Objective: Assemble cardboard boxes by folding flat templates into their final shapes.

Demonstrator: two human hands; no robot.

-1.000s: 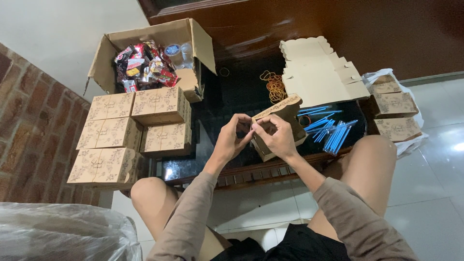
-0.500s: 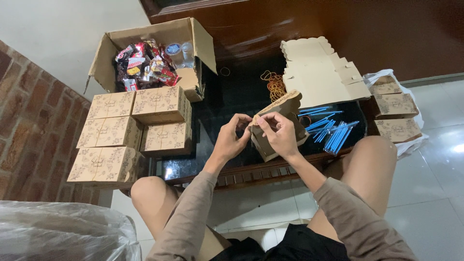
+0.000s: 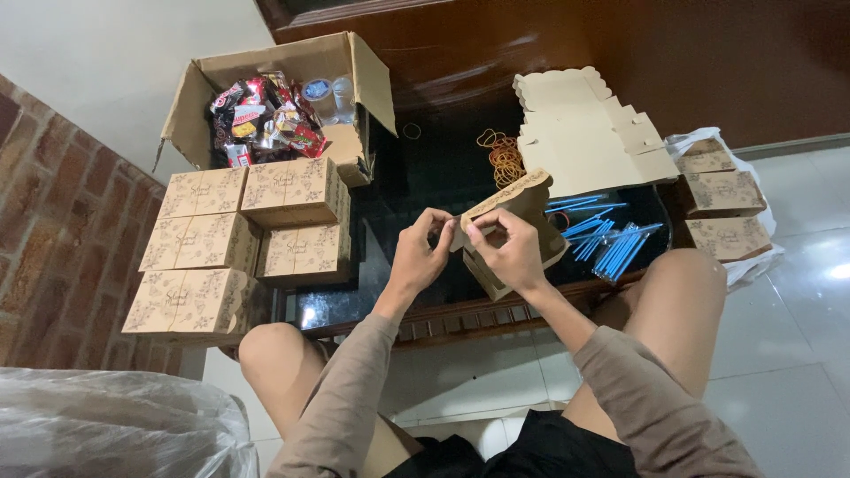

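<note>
Boxes (image 3: 239,235), folded & stacked, sit far left on dark table (image 3: 425,168). Left hand (image 3: 421,252) pinches flap of half-folded kraft box (image 3: 518,230) held mid-air above table edge; right hand (image 3: 509,248) fingers pinch same flap w/ thumb. Blue straws (image 3: 611,239) lie right of it.

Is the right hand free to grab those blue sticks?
Probably not just yet: the right hand is pinching the small brown box together with the left hand. The blue sticks lie close, uncovered.
</note>
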